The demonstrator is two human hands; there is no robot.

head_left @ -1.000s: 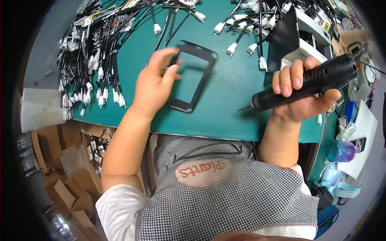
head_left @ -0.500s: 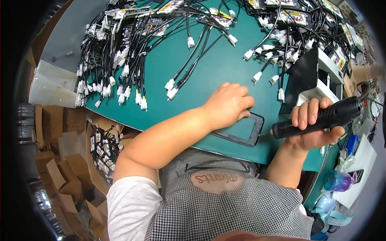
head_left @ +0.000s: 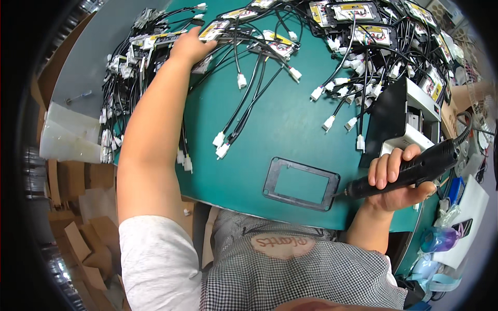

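My right hand (head_left: 390,181) is wrapped round a black electric screwdriver (head_left: 433,165). The tool's bit points left, close to the right edge of a black rectangular plastic frame (head_left: 269,182) lying flat on the green table mat. My left arm stretches to the far left, where my left hand (head_left: 189,51) is over a heap of flat display modules (head_left: 213,31) with black cables and white connectors. Its thumb stands apart from the fingers; some fingertips are hard to make out against the modules.
A second heap of wired modules (head_left: 358,11) lies at the far right. Beside the screwdriver stands a black and white metal box (head_left: 389,111). Several loose cables with white connectors (head_left: 222,151) trail across the green mat (head_left: 259,135). Cardboard boxes (head_left: 96,233) are at the lower left.
My left hand has left the black frame and reached away to the far left heap. The frame now lies fully in sight. My right hand still holds the screwdriver near it.
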